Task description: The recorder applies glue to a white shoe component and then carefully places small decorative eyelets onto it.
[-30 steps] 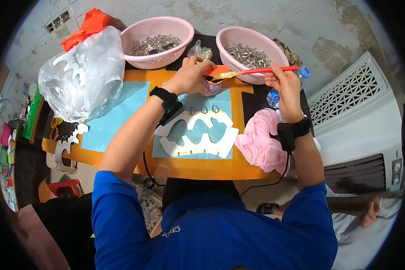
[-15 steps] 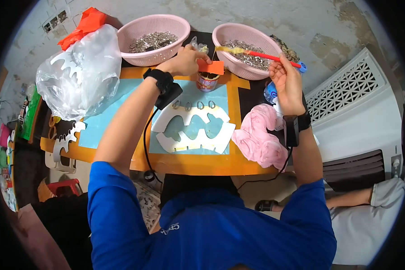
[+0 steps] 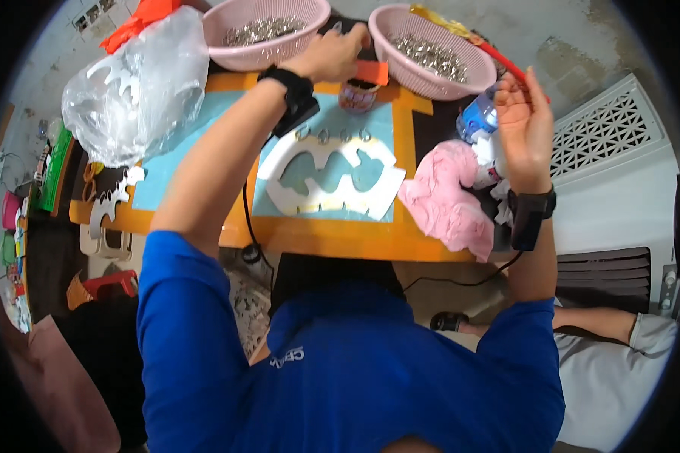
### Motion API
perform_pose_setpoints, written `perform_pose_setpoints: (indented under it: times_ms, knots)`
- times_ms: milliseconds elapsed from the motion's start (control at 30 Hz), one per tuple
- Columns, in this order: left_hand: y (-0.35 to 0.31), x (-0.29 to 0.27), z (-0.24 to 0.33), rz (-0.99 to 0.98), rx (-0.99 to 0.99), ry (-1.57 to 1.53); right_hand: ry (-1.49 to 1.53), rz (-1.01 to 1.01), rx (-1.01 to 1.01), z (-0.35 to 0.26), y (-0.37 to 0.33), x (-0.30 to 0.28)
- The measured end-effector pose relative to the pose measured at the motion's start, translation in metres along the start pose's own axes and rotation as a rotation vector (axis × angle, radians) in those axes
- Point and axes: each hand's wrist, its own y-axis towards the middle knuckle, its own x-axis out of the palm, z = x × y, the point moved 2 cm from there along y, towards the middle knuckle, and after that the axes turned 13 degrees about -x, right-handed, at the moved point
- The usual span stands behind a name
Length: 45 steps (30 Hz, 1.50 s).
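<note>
My right hand (image 3: 523,124) is raised at the right, holding a red-handled brush (image 3: 499,54) by its fingers. The brush's yellow-coated end (image 3: 438,20) reaches over the right pink basket (image 3: 400,72). At the back middle, the fingers of my left hand (image 3: 332,54) are stretched out between the two baskets. It is beside an orange card (image 3: 372,72) on top of a small printed can (image 3: 357,98); whether it touches the card I cannot tell. White toothed cutouts (image 3: 283,189) lie on a light-blue sheet (image 3: 268,208), with several small metal rings (image 3: 345,135) along their far edge.
The left pink basket (image 3: 227,57) holds many small metal parts. A clear plastic bag (image 3: 140,106) with white pieces stands at left. Pink cloth (image 3: 446,200) and a blue-labelled bottle (image 3: 476,121) lie at right. A dark cable (image 3: 247,204) hangs over the table edge. Another person's leg (image 3: 593,321) shows lower right.
My right hand has moved right and away from the table middle with the brush. My left hand's fingers have stretched farther back, off the orange card. The whole view has shifted.
</note>
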Motion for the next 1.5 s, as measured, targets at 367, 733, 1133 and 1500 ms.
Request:
perform_pose_setpoints:
  times_ms: [367,733,1133,1500]
  knots:
    - [-0.152,-0.046,0.013,-0.142,0.144,-0.252,-0.396,-0.139,0.037,-0.026,-0.109,-0.042]
    - [-0.208,0.002,0.032,-0.405,0.075,-0.486,-0.647,-0.281,0.052,-0.002,-0.148,-0.015]
    - [-0.207,0.012,0.028,-0.42,0.053,-0.483,-0.737,-0.585,-0.082,-0.002,-0.153,-0.003]
    - [-0.205,0.01,0.028,-0.44,0.058,-0.452,-0.812,-0.643,-0.156,-0.015,-0.162,-0.012]
